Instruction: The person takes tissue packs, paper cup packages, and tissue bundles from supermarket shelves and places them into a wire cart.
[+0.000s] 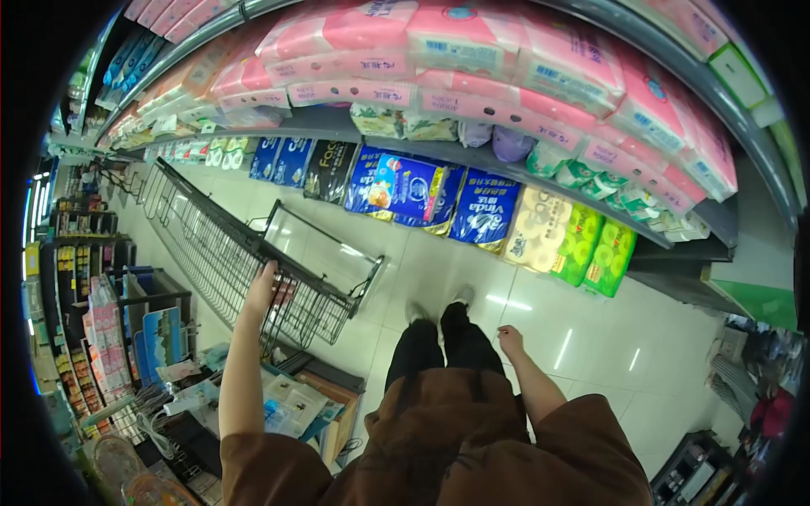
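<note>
Bright tiled shop floor [650,375], left hand [268,282] on the black wire cart [325,288]!

Nearest you, your right hand [510,339] hangs free at your side, nothing visible in it; it looks curled, but how tightly I can't tell. Forward and left, your left arm [243,363] reaches out, that hand wrapped over the cart's dark upper edge. Careful: swing the cart wide and it could knock the blue packs [483,211] beyond; a slack grip might let it drift. Farther up, pink packs [468,94] crowd the shelf [316,124].
</note>
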A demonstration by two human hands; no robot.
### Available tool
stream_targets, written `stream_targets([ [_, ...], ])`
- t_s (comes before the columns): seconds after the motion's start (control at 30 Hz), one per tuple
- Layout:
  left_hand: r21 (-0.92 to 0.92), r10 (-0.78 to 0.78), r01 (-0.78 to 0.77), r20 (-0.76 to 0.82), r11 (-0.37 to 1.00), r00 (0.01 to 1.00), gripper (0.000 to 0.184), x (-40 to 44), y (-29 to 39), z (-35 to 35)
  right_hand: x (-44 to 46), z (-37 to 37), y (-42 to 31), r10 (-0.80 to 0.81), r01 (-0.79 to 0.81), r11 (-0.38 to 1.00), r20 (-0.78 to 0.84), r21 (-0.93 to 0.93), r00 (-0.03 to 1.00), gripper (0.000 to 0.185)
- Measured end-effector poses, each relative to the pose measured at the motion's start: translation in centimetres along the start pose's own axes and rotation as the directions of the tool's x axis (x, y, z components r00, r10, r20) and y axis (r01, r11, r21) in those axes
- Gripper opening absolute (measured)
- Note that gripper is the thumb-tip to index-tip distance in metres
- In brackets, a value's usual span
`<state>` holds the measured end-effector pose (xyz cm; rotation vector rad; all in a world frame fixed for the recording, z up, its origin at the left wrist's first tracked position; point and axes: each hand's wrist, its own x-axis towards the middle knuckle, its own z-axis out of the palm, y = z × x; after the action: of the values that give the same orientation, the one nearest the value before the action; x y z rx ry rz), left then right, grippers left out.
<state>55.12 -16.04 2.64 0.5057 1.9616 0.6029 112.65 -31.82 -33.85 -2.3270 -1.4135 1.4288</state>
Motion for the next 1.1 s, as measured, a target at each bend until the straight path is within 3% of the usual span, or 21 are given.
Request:
stream_targets([
  [0.2, -0.004, 0.072, -0.072, -0.016, 0.997, 0.997, 0.054, -3.7, -1.5, 2.8, -1.8, -0.9, -2.1, -0.030, 0.031, 0.999, 0.019, -0.034, 0.999, 0.028],
  [0.23, -0.039, 0.137, -0.138, -0.028, 0.990, 0.990, 0.063, -4.5, -1.1, 3.8, -2.3, -1.2, -2.4, -0.065, 0.065, 0.997, 0.003, -0.040, 0.998, 0.025],
  [0.27, 0.061, 0.123, -0.121, -0.034, 0.991, 0.992, 0.077, -5.9, -0.9, 3.9, -2.9, -1.2, -2.5, -0.099, 0.099, 0.994, -0.006, -0.048, 0.995, 0.025],
  [0.37, 0.233, 0.375, -0.338, -0.138, 0.912, 0.917, 0.089, -1.4, -6.9, 3.9, -3.9, -1.5, -2.6, -0.084, 0.089, 0.991, 0.053, -0.101, 0.995, 0.028],
  [0.4, 0.281, 0.390, -0.340, -0.146, 0.897, 0.909, 0.091, -3.8, -5.5, 4.9, -4.2, -1.6, -2.6, -0.103, 0.107, 0.988, 0.048, -0.115, 0.994, 0.028],
  [0.43, 0.294, 0.344, -0.293, -0.139, 0.910, 0.929, 0.091, -9.5, -1.6, 5.9, -4.5, -1.5, -2.5, -0.119, 0.124, 0.984, 0.044, -0.127, 0.992, 0.028],
  [0.57, 0.214, 0.232, -0.217, -0.045, 0.952, 0.972, 0.097, -11.0, -2.7, 7.1, -6.8, -1.2, -2.9, -0.139, 0.145, 0.970, 0.043, -0.194, 0.989, 0.028],
  [0.67, 0.360, 0.319, -0.264, -0.103, 0.895, 0.942, 0.097, -9.5, -5.1, 8.3, -8.9, -1.0, -3.6, -0.158, 0.156, 0.978, 0.003, -0.141, 0.988, 0.028],
  [0.7, 0.352, 0.253, -0.222, -0.044, 0.909, 0.966, 0.096, -11.4, -3.6, 8.2, -9.5, -0.9, -3.8, -0.167, 0.166, 0.977, 0.003, -0.134, 0.986, 0.029],
  [0.9, 0.346, 0.307, -0.273, -0.047, 0.898, 0.950, 0.098, -11.1, -4.7, 8.3, -13.5, -1.4, -2.0, -0.212, 0.213, 0.951, 0.032, -0.223, 0.977, 0.030],
  [1.1, 0.352, 0.336, -0.302, -0.039, 0.886, 0.941, 0.098, -10.9, -6.0, 8.1, -16.6, -3.2, 1.1, -0.153, 0.146, 0.960, -0.012, -0.240, 0.988, 0.031],
])
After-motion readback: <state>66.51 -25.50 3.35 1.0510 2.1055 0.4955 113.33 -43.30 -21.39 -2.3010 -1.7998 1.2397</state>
